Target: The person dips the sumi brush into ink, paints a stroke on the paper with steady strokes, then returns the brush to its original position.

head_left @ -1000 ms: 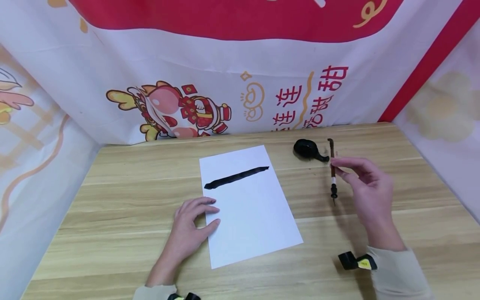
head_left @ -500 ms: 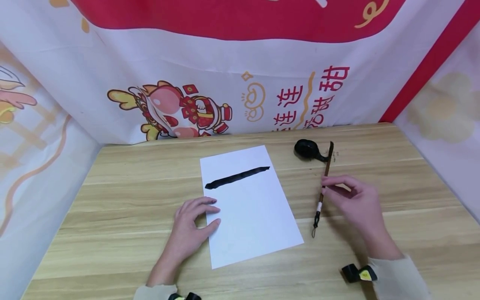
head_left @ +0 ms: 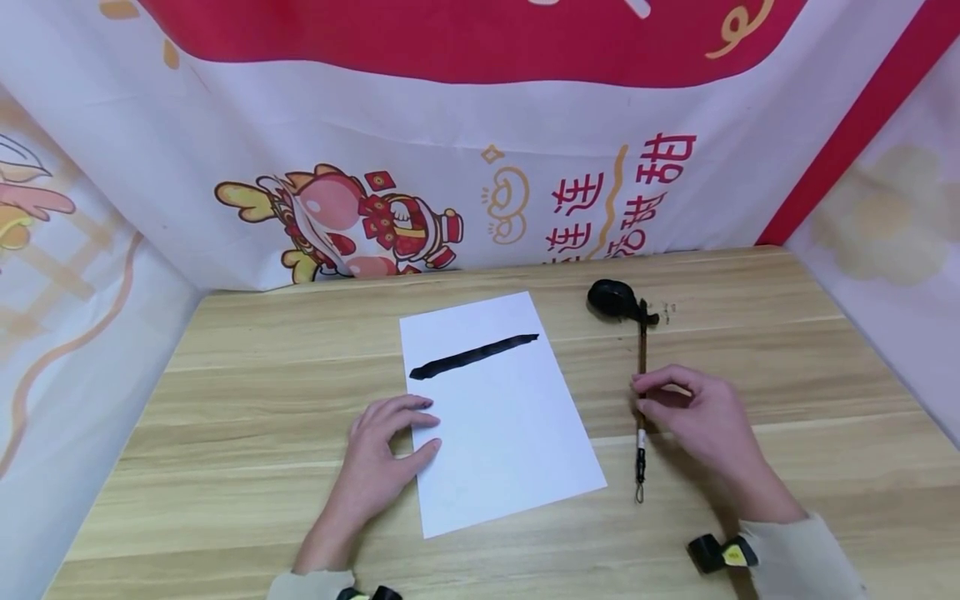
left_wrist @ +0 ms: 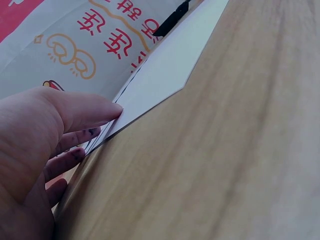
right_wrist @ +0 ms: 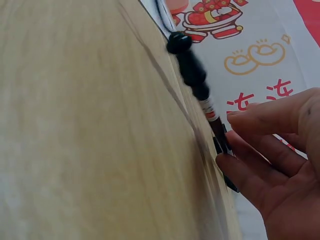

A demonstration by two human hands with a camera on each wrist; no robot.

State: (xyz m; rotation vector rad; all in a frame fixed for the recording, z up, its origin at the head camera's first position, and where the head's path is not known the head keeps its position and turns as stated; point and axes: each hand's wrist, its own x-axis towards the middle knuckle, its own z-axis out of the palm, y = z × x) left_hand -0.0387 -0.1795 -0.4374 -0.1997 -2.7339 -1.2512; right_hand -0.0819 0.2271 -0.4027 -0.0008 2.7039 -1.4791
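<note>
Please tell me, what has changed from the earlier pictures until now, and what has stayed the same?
The right hand brought the brush down from the air, toward the person, and laid it flat on the table to the right of the paper; its fingers still touch the handle. The left hand, the paper with its black stroke and the ink dish stayed in place.

The left hand (left_wrist: pixel 35 150) lies flat on the wooden table (left_wrist: pixel 225 150), its thumb tip touching the near edge of the white paper sheet (left_wrist: pixel 165 75). A black ink stroke (left_wrist: pixel 172 17) marks the sheet's far end. A printed banner (left_wrist: pixel 75 40) stands behind.
</note>
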